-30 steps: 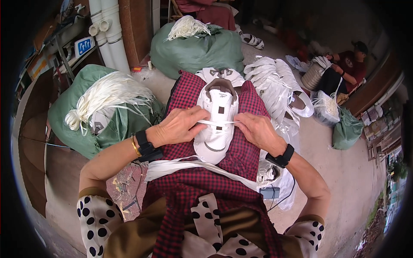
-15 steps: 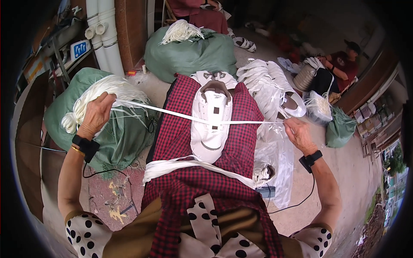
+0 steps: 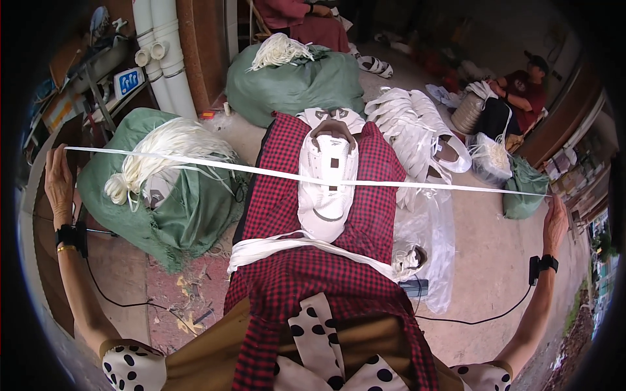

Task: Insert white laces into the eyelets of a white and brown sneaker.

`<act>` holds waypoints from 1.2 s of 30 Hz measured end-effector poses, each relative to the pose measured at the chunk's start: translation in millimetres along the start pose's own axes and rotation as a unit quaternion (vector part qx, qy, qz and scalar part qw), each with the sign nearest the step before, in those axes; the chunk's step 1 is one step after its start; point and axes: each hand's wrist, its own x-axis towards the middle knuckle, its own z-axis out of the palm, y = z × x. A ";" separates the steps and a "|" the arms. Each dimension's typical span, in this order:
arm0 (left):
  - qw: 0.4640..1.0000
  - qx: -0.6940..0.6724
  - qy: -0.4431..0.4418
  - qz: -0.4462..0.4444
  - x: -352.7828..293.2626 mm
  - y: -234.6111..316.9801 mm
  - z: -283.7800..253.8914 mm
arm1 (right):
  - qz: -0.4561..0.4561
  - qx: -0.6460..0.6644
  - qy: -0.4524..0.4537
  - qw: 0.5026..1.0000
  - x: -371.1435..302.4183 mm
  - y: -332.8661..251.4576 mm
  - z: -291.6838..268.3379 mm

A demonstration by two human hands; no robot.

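A long white shoelace (image 3: 261, 171) is stretched taut across the view between my two hands. At the far left my left hand (image 3: 59, 182) pinches one end of it. My right hand (image 3: 555, 225) grips the other end at the far right. Below the lace, a white sneaker (image 3: 324, 221) with a brown lining rests on my lap over a red and black checked apron (image 3: 267, 208). The lace passes above the sneaker's tongue; whether it touches cannot be told. A bundle of white laces (image 3: 280, 253) lies across my lap, nearer to me than the sneaker.
Green sacks (image 3: 189, 221) topped with white lace bundles (image 3: 176, 140) stand left and ahead. White sneakers (image 3: 417, 124) are piled on plastic sheeting (image 3: 433, 260) at the right. Two people sit farther back, one (image 3: 525, 91) beside a lace bundle. Black cables run from both wrists.
Both hands have moved far apart, the left outward left and the right outward right. More of the shoelace is now drawn out between them. The sneaker stays on my lap.
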 end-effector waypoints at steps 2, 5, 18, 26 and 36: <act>0.992 0.047 0.113 0.012 -1.6 23.4 0.3 | -0.022 -0.032 0.078 0.996 -3.6 -9.4 -7.8; 0.969 -0.082 0.192 -0.134 -16.5 65.2 16.8 | 0.143 0.036 0.185 0.971 -7.1 -65.0 -6.1; 0.578 -0.760 -0.245 -0.165 -26.0 444.7 51.5 | 0.163 0.827 -0.262 0.469 -6.5 -445.2 -9.7; 0.583 -0.743 -0.301 -0.130 -60.4 479.0 59.7 | 0.141 0.821 -0.250 0.493 -6.4 -467.2 3.1; 0.549 -0.751 -0.304 -0.205 -65.3 470.7 59.1 | 0.120 0.808 -0.250 0.520 -6.2 -465.9 0.1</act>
